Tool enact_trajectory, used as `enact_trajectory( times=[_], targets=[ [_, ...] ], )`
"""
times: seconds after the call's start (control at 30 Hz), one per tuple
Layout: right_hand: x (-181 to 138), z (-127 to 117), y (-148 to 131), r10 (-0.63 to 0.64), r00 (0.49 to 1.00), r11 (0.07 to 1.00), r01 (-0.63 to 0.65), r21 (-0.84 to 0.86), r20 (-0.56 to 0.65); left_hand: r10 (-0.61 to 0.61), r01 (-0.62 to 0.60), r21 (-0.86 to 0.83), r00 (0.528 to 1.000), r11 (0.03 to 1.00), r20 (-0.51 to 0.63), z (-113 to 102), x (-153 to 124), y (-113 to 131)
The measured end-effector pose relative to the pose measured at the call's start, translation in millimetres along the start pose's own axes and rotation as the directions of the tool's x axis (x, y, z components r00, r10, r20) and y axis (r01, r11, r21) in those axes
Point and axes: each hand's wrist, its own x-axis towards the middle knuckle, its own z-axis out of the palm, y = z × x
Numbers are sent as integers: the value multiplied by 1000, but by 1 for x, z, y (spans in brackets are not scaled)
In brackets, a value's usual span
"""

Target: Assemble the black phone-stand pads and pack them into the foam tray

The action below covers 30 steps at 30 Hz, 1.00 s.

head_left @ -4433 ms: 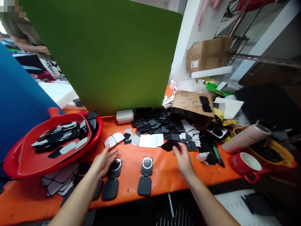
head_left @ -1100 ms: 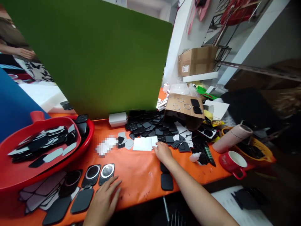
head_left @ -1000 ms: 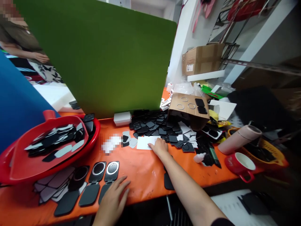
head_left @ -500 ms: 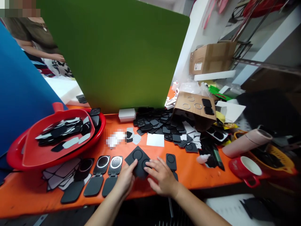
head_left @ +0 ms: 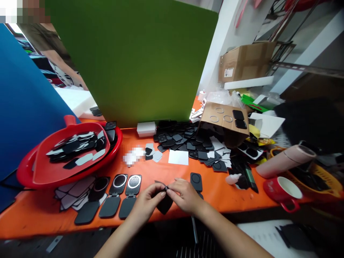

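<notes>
A black sheet point(head_left: 165, 206) is bent between my two hands above the front of the orange table. In the earlier view it shows ring outlines. My left hand point(head_left: 149, 199) pinches its upper edge between thumb and fingers. From the other side my right hand point(head_left: 186, 195) pinches the same edge, fingertips close to the left ones. Left of them lie hinged black devices, opened out: one with a metal ring point(head_left: 133, 182) and grid, another beside it with a flat black pad point(head_left: 109, 206). A black piece with a circle point(head_left: 196, 182) lies just beyond my right hand.
A red basin point(head_left: 37, 182) with black and white pieces stands left. Behind the hands are a heap of black pieces point(head_left: 177, 138), a white card point(head_left: 178, 157) and a green partition point(head_left: 134, 64). To the right are a red mug point(head_left: 276, 190), pink bottle point(head_left: 285, 161) and cardboard box point(head_left: 223, 116).
The black sheet was held flat with its rings showing; now it is bent, its edge pinched by both hands. My hands have come closer together.
</notes>
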Motion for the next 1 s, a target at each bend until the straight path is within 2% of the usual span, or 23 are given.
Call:
enact_trajectory(
  times=[0.1,0.17,0.23,0.3,0.33,0.37,0.4,0.43,0.5,0.53,0.6,0.67,0.7,0.73,0.87,1.0],
  targets=[
    [0,-5,8,124,992,959,-122,256,8,-3,3,20,1000,1000,-7,-3,0,-3],
    [-2,-14,23,265,963,884,-224,410,-46,-51,47,-64,997,997,-52,-5,3,-7],
    [-5,-27,41,459,873,769,-296,567,-166,-111,84,-203,986,976,-126,-7,7,-13],
    [-10,-43,54,614,741,660,-291,693,-274,-174,106,-321,966,941,-192,-8,11,-18],
    [-13,-50,58,650,697,633,-276,723,-303,-196,110,-358,957,927,-214,-8,13,-21],
    [-16,-55,59,657,685,628,-267,731,-315,-212,115,-381,951,917,-225,-8,15,-23],
    [-18,-59,57,638,705,643,-268,717,-309,-222,120,-394,949,911,-224,-7,16,-24],
    [-21,-60,54,599,747,674,-275,686,-289,-226,122,-403,949,907,-222,-5,18,-26],
    [-25,-57,44,497,831,768,-287,573,-250,-233,114,-427,943,897,-236,-3,20,-29],
    [-26,-53,39,458,849,819,-288,496,-264,-235,106,-438,939,893,-250,-2,21,-31],
    [-26,-44,30,422,819,895,-306,326,-389,-240,87,-462,929,883,-283,-1,23,-34],
    [-23,-36,26,386,745,922,-331,202,-544,-250,73,-489,919,869,-306,0,24,-36],
    [-21,-33,26,375,722,925,-335,180,-582,-258,70,-505,914,860,-313,0,23,-36],
    [-18,-31,25,379,720,924,-333,189,-581,-270,72,-521,910,851,-315,0,23,-36],
    [-7,-25,25,390,773,917,-277,286,-500,-322,97,-586,900,805,-295,2,19,-33],
    [-4,-17,24,163,741,978,-208,7,-651,-339,97,-623,897,776,-283,6,16,-31]
  ],
)
